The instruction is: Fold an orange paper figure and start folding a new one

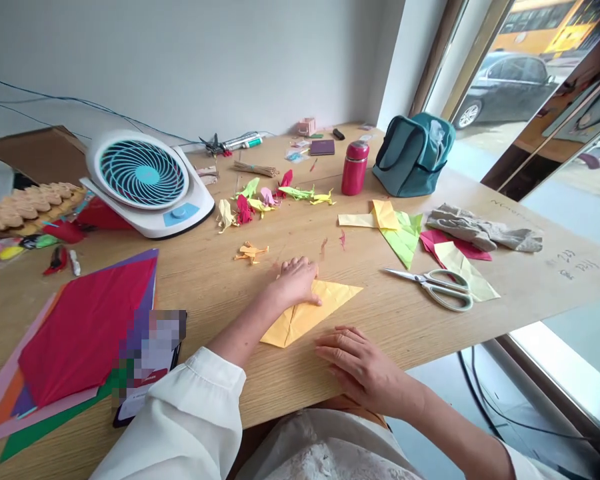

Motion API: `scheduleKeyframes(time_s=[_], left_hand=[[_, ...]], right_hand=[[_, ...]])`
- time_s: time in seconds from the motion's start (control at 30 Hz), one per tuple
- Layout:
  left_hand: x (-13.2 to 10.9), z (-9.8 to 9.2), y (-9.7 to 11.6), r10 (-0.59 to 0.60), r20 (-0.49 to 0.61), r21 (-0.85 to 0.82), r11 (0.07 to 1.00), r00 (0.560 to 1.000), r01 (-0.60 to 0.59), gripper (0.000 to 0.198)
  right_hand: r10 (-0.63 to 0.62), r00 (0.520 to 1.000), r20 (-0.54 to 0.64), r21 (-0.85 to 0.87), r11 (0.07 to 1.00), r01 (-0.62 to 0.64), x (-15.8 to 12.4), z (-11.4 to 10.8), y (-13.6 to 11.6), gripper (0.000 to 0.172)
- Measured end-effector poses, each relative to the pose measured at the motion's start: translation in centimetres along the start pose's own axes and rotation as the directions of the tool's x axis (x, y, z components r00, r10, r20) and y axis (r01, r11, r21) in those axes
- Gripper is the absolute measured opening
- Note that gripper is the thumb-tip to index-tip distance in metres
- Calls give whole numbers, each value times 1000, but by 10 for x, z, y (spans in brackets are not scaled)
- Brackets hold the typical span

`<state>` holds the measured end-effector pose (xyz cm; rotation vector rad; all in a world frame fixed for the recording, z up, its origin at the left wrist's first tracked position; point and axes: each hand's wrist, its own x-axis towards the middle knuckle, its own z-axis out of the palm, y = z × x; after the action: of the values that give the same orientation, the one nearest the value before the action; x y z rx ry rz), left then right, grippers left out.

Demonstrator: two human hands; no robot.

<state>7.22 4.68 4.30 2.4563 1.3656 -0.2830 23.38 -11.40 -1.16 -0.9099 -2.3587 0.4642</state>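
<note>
Evidently at the stage of pressing a fold flat, judging by the left hand [295, 283] laid across the yellow paper [305, 319], with the thumb down on top and the fingers bent toward its far side. Cannot tell, with the fingertips partly hidden, whether pinching that edge too or merely bearing down. To be found on the wooden table [220, 293], directly in front of the lap, folded to a long pointed shape with creases showing near its left end. Holding nothing visible in the right hand [365, 367], lowered loosely with fingers slightly bent, just beside the near edge of the yellow paper and apparently not touching it. For the next move, probably calling for steady pressure from the left while bringing the right fingertips onto a free edge or crease, without letting the layers slip out of line (thin-looking stuff, apt to skew, at a guess). Worth noting around the yellow paper: a small orange folded figure [251, 252] just beyond it to the left, scissors [425, 281] to its right, a light green sheet [405, 243] beyond and to the right, a phone [143, 397] to its left and, farther that way, a stack of coloured sheets [87, 327].
</note>
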Motion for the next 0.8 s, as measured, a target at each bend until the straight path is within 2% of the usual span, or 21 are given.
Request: scheduleKeyframes(time_s=[0.17,0.27,0.3,0.37,0.4,0.43,0.47,0.5,0.53,0.6,0.67,0.8], left_hand=[[-5,5,-7,-55,-51,-96,994,997,50,42],[-14,4,-25,-55,-74,-232,972,996,36,24],[-18,2,-32,-54,-87,-280,960,995,28,22],[-29,-4,-44,-51,-113,-363,932,992,6,20],[-35,-8,-48,-56,-139,-423,906,989,-8,22],[-41,-12,-51,-76,-187,-562,826,979,-43,23],[-47,-15,-52,-77,-211,-656,751,975,-82,24],[-52,-18,-52,-93,-230,-711,696,969,-101,25],[-57,-20,-51,-108,-238,-741,662,965,-109,25],[-65,-21,-48,-112,-245,-769,628,963,-123,24],[-69,-19,-48,-106,-248,-771,623,963,-130,22],[-73,-6,-59,-113,-234,-723,684,966,-95,26]], right_hand=[[-14,996,-86,25,1000,17,1,0,-1,39],[157,968,-195,153,980,-128,3,-7,9,34],[261,935,-240,226,952,-208,6,-11,15,30],[482,801,-354,418,848,-326,16,-21,30,21],[575,736,-358,522,777,-353,24,-26,39,26],[645,696,-315,611,699,-372,35,-31,47,35],[691,684,-235,680,620,-393,46,-35,54,46],[710,691,-138,728,546,-415,59,-38,61,53],[695,718,-36,762,484,-430,73,-40,66,56],[599,793,110,802,418,-427,98,-38,73,50],[509,842,178,851,350,-391,118,-30,78,44],[478,852,215,917,202,-344,131,-8,82,31]])
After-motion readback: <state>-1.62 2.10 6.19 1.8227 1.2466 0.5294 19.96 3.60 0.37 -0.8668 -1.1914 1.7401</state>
